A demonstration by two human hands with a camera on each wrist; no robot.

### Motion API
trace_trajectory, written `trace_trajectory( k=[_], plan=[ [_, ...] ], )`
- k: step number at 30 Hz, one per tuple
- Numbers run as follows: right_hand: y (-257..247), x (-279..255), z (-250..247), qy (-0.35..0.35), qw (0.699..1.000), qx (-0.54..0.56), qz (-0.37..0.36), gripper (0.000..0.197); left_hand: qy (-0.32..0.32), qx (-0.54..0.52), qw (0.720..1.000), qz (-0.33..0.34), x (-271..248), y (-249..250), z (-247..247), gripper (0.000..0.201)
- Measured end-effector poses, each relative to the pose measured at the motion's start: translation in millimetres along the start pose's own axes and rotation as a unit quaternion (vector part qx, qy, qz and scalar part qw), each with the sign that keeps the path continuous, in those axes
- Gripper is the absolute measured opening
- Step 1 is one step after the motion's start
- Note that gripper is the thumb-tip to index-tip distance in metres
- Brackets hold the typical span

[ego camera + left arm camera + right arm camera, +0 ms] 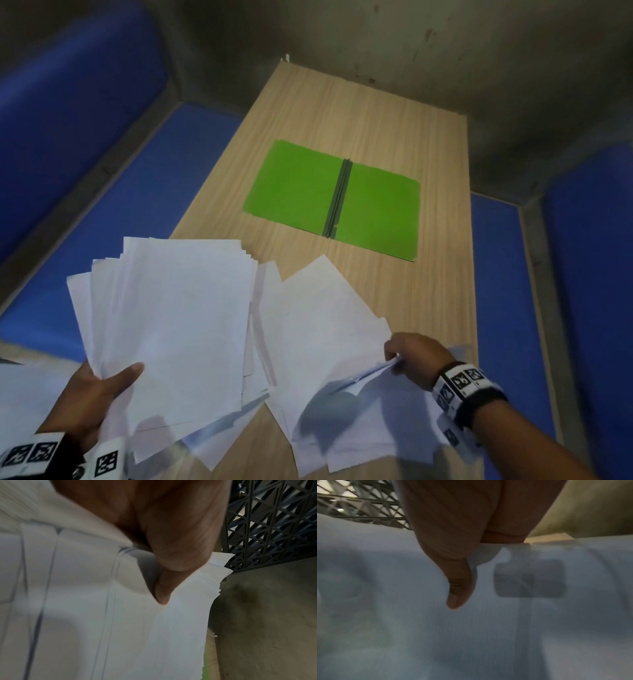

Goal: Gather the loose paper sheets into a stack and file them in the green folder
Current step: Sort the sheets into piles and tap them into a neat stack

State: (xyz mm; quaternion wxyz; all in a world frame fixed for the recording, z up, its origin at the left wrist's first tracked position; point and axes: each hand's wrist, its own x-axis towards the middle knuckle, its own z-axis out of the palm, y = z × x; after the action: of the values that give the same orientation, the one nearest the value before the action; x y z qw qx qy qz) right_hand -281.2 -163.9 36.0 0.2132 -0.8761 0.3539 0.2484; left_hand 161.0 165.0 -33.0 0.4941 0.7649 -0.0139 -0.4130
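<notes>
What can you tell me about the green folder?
The green folder lies open and flat on the wooden table, beyond the white papers. It looks like thin card, with two bright green covers joined by a darker green spine strip down the middle. Its corners are rounded. Nothing is inside it, and neither hand touches it.

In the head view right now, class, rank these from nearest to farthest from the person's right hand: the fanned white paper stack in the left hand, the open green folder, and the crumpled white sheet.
1. Crumpled white sheet: pinched in the right hand itself.
2. Fanned white paper stack: to the left, gripped by the left hand.
3. Open green folder: farther up the wooden table.
</notes>
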Motion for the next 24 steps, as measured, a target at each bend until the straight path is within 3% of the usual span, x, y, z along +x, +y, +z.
trace_trajectory(
  k=[4, 8, 12, 16, 21, 24],
  plan=[
    [-26, 27, -4, 0.030, 0.994, -0.045, -0.090, 0.013, 0.002, 0.001, 1.000, -0.006, 0, -4, -4, 0.059],
    [-52, 62, 10, 0.005, 0.979, -0.133, -0.152, 0.016, 0.005, -0.005, 1.000, -0.007, -5, -6, -4, 0.056],
    [-75, 81, 22, -0.033, 0.971, -0.205, -0.118, 0.043, 0.014, -0.002, 1.000, 0.000, -11, -4, -6, 0.054],
    [-86, 88, 25, -0.031, 0.975, -0.203, -0.084, 0.055, 0.021, -0.005, 1.000, 0.006, -17, 1, -5, 0.051],
    [-83, 78, 11, -0.067, 0.960, -0.244, -0.119, 0.032, 0.029, -0.011, 0.999, 0.013, -16, 13, 0, 0.050],
    [-82, 47, -21, -0.058, 0.982, -0.137, -0.116, 0.021, 0.040, -0.004, 0.999, 0.036, -13, 23, 0, 0.049]
  ],
)
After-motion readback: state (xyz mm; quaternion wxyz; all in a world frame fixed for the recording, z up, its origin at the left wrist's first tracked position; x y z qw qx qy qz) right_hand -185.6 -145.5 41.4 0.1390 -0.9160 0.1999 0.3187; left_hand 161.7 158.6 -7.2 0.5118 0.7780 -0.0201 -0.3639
